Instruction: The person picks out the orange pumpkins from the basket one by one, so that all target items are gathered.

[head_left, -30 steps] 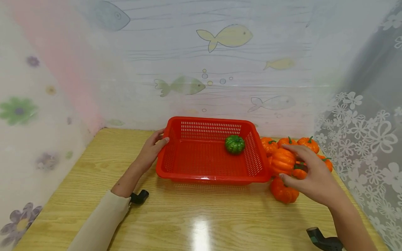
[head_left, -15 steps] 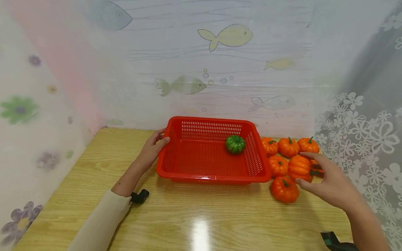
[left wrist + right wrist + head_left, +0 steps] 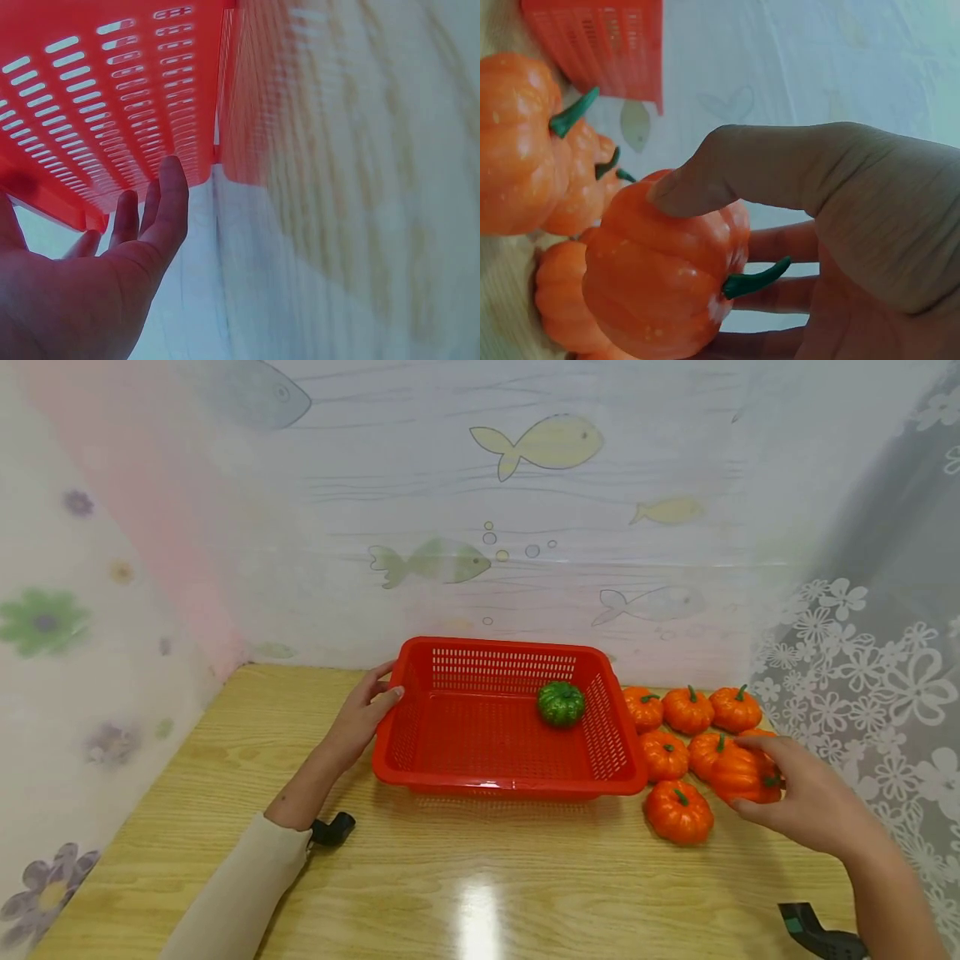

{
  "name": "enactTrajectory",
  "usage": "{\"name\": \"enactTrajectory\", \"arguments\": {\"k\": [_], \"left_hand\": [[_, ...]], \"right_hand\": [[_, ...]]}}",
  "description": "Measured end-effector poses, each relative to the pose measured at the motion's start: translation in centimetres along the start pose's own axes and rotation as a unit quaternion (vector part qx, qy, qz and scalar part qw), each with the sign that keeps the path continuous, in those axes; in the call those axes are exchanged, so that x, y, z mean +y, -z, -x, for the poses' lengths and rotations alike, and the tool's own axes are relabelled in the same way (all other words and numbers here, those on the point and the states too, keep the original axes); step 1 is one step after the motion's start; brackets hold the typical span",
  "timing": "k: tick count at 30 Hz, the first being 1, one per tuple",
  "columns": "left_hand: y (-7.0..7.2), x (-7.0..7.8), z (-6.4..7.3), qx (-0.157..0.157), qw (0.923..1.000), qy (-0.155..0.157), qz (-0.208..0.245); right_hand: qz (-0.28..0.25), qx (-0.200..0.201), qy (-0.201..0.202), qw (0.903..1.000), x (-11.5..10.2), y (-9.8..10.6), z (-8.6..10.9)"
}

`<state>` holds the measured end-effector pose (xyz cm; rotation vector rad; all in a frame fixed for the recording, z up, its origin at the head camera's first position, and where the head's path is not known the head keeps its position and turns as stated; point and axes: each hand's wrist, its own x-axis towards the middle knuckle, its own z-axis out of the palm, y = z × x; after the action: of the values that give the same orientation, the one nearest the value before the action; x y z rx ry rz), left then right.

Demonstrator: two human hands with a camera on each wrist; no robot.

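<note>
My left hand holds the left rim of a red plastic basket, thumb over the edge. In the left wrist view its fingers lie along the slotted outer wall. Inside the basket, toward the right, sits a small green pumpkin. My right hand grips a small orange pumpkin, thumb on one side and fingers on the other. Its green stem points toward the palm in the right wrist view. Behind the held pumpkin, another orange pumpkin is partly hidden.
Several more orange pumpkins with green stems stand right of the basket, the nearest orange pumpkin at the front. All rests on a wooden table. A fish-patterned wall covering rises behind, and a flowered curtain borders the right.
My right hand has carried the orange pumpkin to the right, away from the basket's right side and over the other pumpkins. My left hand and the basket have stayed in place.
</note>
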<state>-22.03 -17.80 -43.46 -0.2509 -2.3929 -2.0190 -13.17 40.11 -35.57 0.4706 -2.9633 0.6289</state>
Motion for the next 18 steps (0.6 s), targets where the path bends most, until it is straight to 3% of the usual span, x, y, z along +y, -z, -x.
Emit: {"name": "enactTrajectory", "arguments": {"k": [8,18], "left_hand": [[0.0,-0.1,0.0,0.000,1.0000,-0.002,0.001],[-0.1,0.1,0.1,0.001,1.0000,-0.003,-0.001]], "right_hand": [[0.035,-0.052,-0.039,0.9973,1.5,0.2,-0.3],[0.037,-0.126,-0.042,0.9905,2.9,-0.5,-0.4]]}}
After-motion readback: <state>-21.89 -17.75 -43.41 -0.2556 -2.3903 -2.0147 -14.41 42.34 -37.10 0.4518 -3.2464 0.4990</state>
